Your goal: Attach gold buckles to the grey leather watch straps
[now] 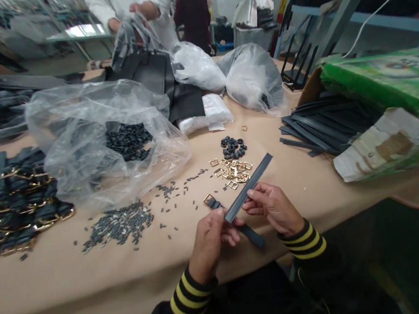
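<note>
A flat dark strip (252, 185) slants up to the right between my two hands. My left hand (213, 234) pinches its lower end, and my right hand (270, 204) grips it near the middle. Under and beside my left hand lies another dark strap (253, 236), partly hidden by the fingers. A gold buckle (209, 200) with dark loops sits just above my left hand. Beyond the strip are a pile of gold buckles (235, 170) and a small heap of black loops (233, 147).
Small dark pieces (121, 225) are scattered at the left, before an open plastic bag (121, 171) of black loops. Buckled straps (8, 208) are heaped far left. Dark strips (321, 122) spill from a green box (384, 78) at right. A person in white (133, 5) stands across the table.
</note>
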Demonstrator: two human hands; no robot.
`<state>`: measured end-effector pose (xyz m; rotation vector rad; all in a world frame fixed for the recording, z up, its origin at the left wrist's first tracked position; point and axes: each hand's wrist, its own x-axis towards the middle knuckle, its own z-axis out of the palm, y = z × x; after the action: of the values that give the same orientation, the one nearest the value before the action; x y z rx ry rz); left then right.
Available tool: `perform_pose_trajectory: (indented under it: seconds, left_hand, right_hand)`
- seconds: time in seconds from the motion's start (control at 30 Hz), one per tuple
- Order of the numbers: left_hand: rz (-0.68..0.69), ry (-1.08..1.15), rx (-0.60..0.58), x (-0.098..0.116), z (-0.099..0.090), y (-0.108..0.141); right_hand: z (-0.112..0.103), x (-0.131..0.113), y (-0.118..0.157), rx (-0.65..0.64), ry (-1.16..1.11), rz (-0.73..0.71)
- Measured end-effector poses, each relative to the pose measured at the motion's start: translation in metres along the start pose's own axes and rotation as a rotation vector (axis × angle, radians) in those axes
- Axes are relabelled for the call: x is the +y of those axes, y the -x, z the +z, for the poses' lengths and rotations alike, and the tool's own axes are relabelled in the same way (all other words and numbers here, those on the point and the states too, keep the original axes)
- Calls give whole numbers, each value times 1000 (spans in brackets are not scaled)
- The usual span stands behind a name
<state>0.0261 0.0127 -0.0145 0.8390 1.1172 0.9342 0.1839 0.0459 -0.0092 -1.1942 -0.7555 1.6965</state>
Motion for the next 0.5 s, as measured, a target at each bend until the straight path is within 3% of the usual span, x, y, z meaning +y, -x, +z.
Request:
perform_pose_trajectory:
  seconds: [0.1, 0.3, 0.43, 0.5]
  left_hand:
    - [-54, 227, 17, -4, 1, 0]
    - [-29, 217, 32, -11, 1, -5]
    - [2, 115, 100, -12, -3, -7]
    - [7, 77, 113, -11, -6, -7]
  right_hand:
    - [-1, 5, 0, 21, 7, 4]
    - [-4, 12, 2, 14, 42, -10]
    - [-13, 7, 8, -57, 464, -40]
    - [-16, 1, 12, -12, 760, -197]
